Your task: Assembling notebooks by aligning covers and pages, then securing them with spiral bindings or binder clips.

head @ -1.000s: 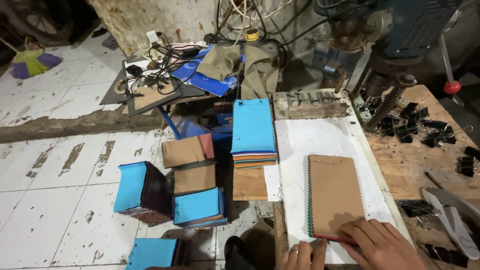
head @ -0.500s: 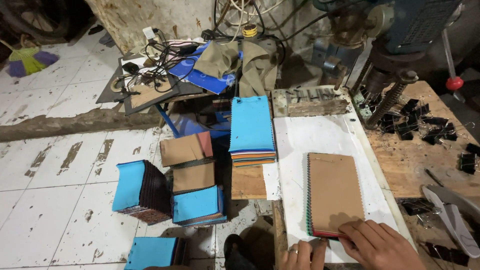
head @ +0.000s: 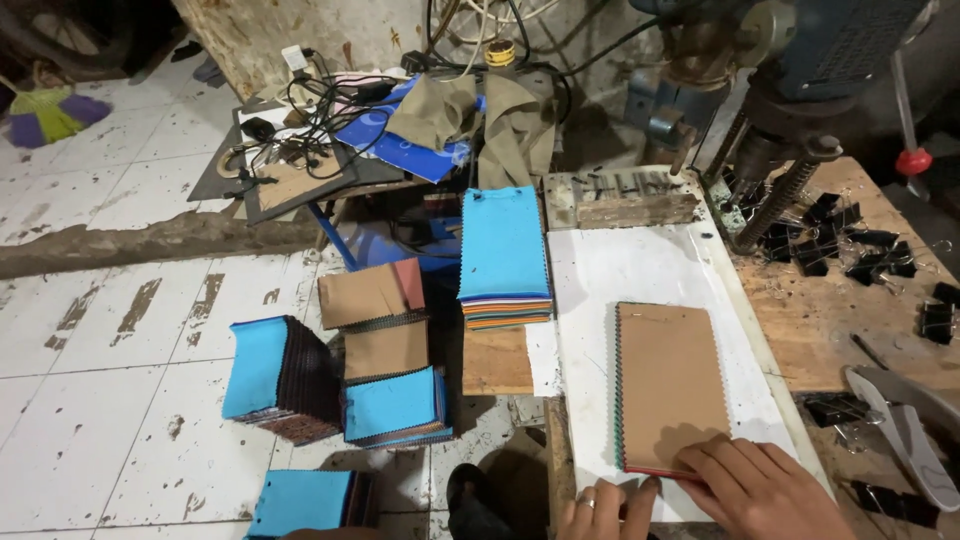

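Right hand (head: 758, 487) flat, palm down, fingers spread pointing left, low in frame. Left hand (head: 600, 505) just beside it, fingertips only showing, ring on one finger.

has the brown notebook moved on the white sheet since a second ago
No. The brown notebook lies at the same spot on the white sheet, both hands at its near edge.

Person's body, seen at btm edge only: bare left hand (head: 598, 507) w/ a plain silver-coloured metal ring (head: 587, 491) on one finger — no glove. Bare right hand (head: 762, 490), no ring or glove visible — wrist out of frame, sleeves can't be told.
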